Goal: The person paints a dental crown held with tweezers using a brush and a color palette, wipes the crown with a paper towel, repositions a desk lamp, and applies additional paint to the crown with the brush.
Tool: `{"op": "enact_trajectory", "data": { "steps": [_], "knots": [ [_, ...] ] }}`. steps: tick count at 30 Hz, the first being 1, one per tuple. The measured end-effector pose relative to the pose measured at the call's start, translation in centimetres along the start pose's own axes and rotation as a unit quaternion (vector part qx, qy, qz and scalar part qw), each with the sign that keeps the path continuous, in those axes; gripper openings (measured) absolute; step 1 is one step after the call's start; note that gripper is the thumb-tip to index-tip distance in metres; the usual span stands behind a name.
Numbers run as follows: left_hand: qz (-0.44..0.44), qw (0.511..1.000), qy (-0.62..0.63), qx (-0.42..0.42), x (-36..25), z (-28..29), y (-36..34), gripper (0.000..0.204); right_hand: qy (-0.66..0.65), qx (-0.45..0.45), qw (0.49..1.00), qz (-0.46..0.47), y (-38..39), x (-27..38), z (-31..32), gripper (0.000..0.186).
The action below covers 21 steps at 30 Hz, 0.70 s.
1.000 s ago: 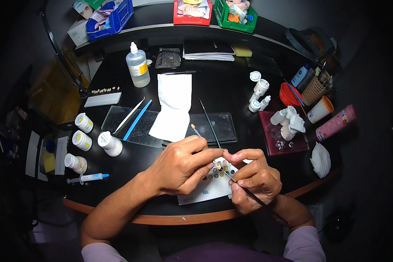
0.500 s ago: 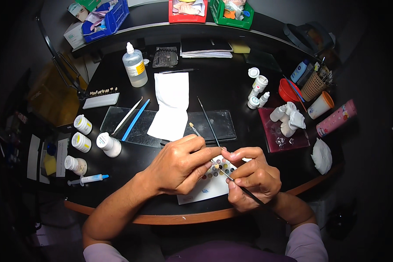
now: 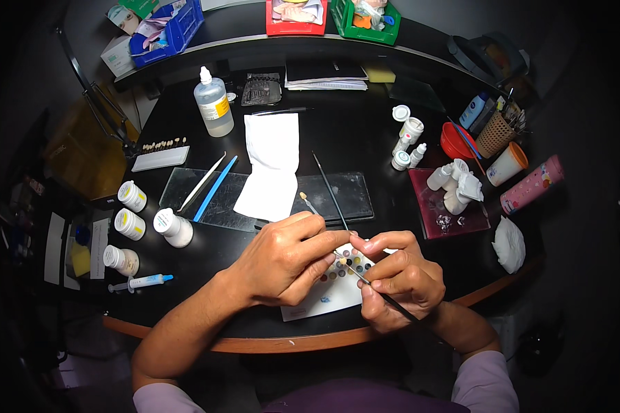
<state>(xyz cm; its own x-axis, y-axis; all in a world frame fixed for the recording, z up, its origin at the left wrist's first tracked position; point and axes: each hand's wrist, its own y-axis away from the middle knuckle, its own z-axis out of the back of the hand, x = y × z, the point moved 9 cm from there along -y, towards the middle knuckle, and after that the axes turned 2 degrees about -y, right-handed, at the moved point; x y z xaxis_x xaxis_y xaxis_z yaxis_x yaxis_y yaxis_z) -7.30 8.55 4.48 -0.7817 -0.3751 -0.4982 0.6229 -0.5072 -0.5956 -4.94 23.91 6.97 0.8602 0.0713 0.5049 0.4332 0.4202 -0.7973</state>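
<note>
My left hand [image 3: 289, 258] is closed, with a small cream tooth-shaped piece [image 3: 342, 261] showing at its fingertips; how it is gripped is partly hidden. A thin stem with a tooth-coloured tip [image 3: 303, 196] sticks out beyond the knuckles, its lower end hidden. Pinched in my right hand [image 3: 403, 282] is a fine brush [image 3: 397, 308] with a dark handle, its tip at or very near the tooth-shaped piece. The fingertips of both hands meet. Below them lies a white palette card [image 3: 306, 307] with several round coloured spots. Another thin brush [image 3: 331, 187] lies beyond the hands.
Farther off are a dark glass slab [image 3: 341, 196], a folded white tissue [image 3: 271, 165] and a dropper bottle [image 3: 214, 107]. Several jars [image 3: 173, 228], a syringe [image 3: 141, 282] and a tooth shade guide [image 3: 160, 158] stand left. A maroon slab [image 3: 437, 220] with small bottles sits right.
Both hands hold nearly the same pose, the brush tip still by the tooth-shaped piece. The whole view has shifted very slightly.
</note>
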Motion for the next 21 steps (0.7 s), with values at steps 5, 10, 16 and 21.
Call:
{"op": "enact_trajectory", "data": {
  "steps": [5, 10, 16, 21],
  "knots": [
    [0.0, 1.0, 0.004, 0.002, 0.01, 0.06, -0.04, 0.04, -0.006, 0.013, 1.0, 0.006, 0.07, 0.0, -0.06, 0.026],
    [-0.001, 1.0, 0.001, 0.001, -0.02, 0.01, -0.05, 0.041, 0.005, 0.005, 1.0, 0.003, 0.28, -0.13, 0.01, 0.025],
    [-0.001, 1.0, 0.002, 0.003, -0.08, 0.04, -0.07, 0.041, 0.004, 0.002, 1.0, -0.003, 0.46, -0.24, 0.03, 0.026],
    [0.0, 1.0, 0.003, 0.006, -0.12, -0.01, -0.07, 0.04, 0.004, -0.002, 1.0, -0.003, 0.43, -0.35, 0.17, 0.027]
  ]
}}
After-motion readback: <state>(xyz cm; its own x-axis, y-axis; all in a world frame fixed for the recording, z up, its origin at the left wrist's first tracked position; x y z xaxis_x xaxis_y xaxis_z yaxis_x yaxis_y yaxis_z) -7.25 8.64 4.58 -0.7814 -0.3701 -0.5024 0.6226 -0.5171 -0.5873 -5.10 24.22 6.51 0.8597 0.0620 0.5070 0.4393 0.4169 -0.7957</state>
